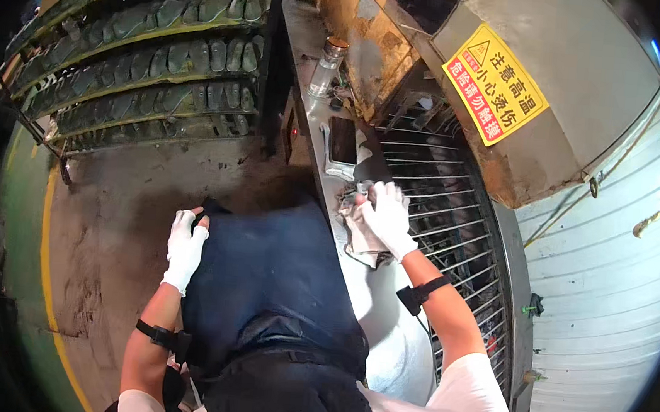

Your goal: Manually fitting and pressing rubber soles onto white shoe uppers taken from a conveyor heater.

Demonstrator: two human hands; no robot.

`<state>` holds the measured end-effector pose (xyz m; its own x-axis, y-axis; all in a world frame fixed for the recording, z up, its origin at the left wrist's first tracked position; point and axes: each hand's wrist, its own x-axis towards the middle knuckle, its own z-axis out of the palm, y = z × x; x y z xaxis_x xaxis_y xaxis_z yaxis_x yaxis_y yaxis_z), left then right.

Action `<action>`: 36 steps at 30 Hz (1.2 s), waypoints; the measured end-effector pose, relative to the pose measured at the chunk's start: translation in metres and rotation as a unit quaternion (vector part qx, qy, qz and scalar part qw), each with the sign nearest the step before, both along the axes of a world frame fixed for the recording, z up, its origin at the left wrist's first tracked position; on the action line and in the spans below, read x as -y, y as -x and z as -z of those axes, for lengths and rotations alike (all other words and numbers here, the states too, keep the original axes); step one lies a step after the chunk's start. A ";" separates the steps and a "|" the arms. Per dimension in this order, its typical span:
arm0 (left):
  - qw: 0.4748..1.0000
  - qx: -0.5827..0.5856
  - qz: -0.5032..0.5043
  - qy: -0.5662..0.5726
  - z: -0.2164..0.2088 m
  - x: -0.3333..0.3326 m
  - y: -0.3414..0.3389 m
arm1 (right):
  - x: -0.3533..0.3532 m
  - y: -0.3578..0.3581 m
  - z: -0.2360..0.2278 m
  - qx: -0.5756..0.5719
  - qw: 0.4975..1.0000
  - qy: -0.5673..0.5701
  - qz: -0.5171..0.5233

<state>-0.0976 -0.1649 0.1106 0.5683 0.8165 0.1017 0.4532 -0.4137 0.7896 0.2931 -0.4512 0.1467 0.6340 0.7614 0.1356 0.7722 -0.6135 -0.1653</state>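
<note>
Hands, both in white gloves with bare fingertips showing, are the items under inspection. Right hand (383, 215), just off centre toward 3 o'clock, lies over a crumpled beige cloth (363, 242) on the counter (301, 45). Its fingers are blurred and bent over small, unclear items; whether that grip is closed on anything cannot be told. The cloth itself is toward 4 o'clock, close to centre, partly beneath the glove.

Left hand (184, 252), between 8 and 9 o'clock, has its fingers loosely bent beside the edge of a dark garment (264, 255); whether the grip pinches the fabric cannot be determined.

At 12 o'clock rests a dark phone (343, 140) on a pale cloth, with a lidded glass jar (326, 72) beyond. A barred grate (453, 216) adjoins at 3 o'clock.

Step in hand, as judged: handling the beige cloth at the counter with the right hand. The next move appears to call for a settled right grip, clear of the bars.
</note>
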 end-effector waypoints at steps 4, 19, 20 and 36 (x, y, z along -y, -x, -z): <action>1.000 0.002 0.020 -0.008 -0.002 0.000 -0.013 | 0.000 -0.006 0.042 0.039 0.999 -0.034 -0.011; 0.967 -0.063 0.045 -0.241 -0.034 0.023 -0.035 | -0.005 -0.014 0.044 0.002 0.997 -0.079 -0.013; 0.968 -0.033 0.067 -0.240 -0.043 0.034 -0.038 | -0.006 -0.013 0.043 -0.002 0.997 -0.074 -0.014; 0.863 -0.104 0.494 0.010 -0.002 0.131 -0.059 | -0.010 -0.014 0.042 0.015 0.995 -0.089 -0.049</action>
